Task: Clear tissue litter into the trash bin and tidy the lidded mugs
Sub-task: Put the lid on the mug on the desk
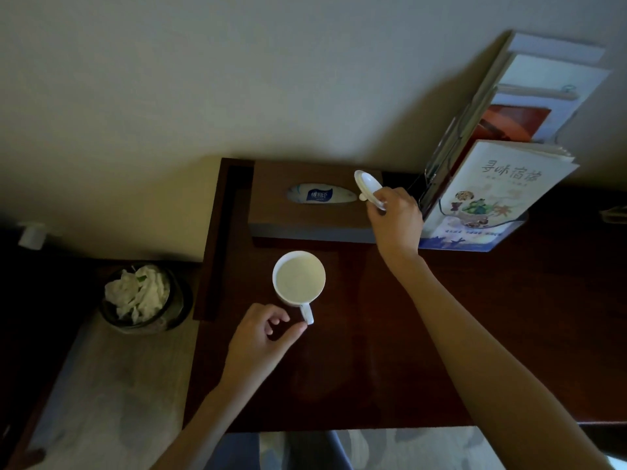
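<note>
A white mug point(298, 279) stands open on the dark wooden desk point(373, 351), its handle pointing toward me. My left hand point(261, 337) is just below it, thumb tip touching the handle's end, fingers loosely curled and holding nothing. My right hand point(395, 220) is raised over the right end of the tissue box and grips the mug's white lid point(369, 188), which is tilted on edge. On the floor to the left, a dark round trash bin point(179, 300) holds crumpled white tissues point(139, 293).
A brown tissue box point(305, 215) lies at the back of the desk against the wall. To the right, a clear stand holds a brochure point(492, 191) with papers behind it. A raised dark edge point(217, 245) bounds the desk's left side.
</note>
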A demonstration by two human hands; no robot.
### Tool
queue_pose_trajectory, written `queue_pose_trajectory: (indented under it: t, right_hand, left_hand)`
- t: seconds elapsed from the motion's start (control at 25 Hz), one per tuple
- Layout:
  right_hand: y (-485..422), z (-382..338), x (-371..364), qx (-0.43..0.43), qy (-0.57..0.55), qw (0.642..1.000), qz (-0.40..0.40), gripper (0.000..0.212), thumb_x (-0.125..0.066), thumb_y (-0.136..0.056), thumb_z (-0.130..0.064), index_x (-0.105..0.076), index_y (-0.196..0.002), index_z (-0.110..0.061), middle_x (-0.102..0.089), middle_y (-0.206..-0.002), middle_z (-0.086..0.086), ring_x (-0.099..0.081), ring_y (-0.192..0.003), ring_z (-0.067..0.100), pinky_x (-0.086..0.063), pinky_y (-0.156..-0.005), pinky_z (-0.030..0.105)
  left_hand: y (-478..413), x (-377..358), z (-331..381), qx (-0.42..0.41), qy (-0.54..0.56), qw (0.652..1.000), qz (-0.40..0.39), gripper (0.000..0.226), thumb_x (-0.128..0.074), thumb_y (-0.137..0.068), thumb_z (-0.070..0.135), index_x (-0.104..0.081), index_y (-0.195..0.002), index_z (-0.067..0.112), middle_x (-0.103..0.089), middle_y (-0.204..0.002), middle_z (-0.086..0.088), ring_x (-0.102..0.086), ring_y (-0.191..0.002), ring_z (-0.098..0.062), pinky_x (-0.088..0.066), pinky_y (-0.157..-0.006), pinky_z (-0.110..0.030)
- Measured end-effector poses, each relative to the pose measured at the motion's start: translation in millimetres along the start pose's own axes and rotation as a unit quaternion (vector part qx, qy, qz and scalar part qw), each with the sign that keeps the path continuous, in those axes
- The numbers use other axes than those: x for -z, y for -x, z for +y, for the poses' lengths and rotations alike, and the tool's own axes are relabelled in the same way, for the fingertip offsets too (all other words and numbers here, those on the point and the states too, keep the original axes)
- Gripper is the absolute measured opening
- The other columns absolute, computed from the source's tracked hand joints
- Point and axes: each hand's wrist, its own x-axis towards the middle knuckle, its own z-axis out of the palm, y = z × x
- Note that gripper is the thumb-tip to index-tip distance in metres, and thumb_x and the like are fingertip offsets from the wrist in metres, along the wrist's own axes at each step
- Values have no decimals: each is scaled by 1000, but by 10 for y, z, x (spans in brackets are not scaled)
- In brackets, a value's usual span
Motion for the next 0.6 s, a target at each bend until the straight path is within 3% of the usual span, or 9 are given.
queue_pose_trajectory:
  t: [0.16,0.28,0.36,0.44,0.6]
  right_hand:
    - [25,-35,95,9,-61,998,23,17,-61,-87,-18,-66,-97,-5,-65,-97,14,-63,-81,26,-46,-61,28]
    - [28,-65,174,1,-111,994,21,18,-60,-88,-21,-68,-96,-8,-66,-96,13,-63,-77,23,-48,-62,30]
    - [22,-73,226,-2,-139,990,8,17,-60,-87,-20,-69,-97,-10,-68,-96,11,-63,-78,19,-46,-63,24]
    - [15,-80,261,-5,-168,985,-28,18,-61,-86,-19,-69,-99,-11,-70,-97,9,-62,-80,13,-45,-66,16]
    - [4,-165,253,-64,-302,932,-189,20,-61,-87,-10,-67,-104,-3,-69,-98,14,-64,-80,17,-56,-74,25]
  left_hand:
    - [24,-183,114,66,86,994,5,17,-75,-71,30,-63,-69,41,-55,-77,6,-51,-63,-7,-40,-60,-7]
    - [-11,-241,157,102,150,983,-36,13,-72,-75,25,-68,-67,35,-57,-76,4,-52,-68,-8,-46,-68,-27]
    - [-26,-229,152,112,171,977,-53,9,-70,-77,23,-71,-69,26,-58,-75,5,-53,-70,-6,-47,-71,-34]
    - [-32,-185,115,108,165,979,-59,7,-70,-77,22,-71,-71,24,-61,-78,5,-55,-73,-7,-45,-73,-29]
    - [-46,37,-35,84,148,985,-39,11,-72,-76,16,-69,-72,26,-64,-83,6,-57,-79,-8,-41,-68,-7]
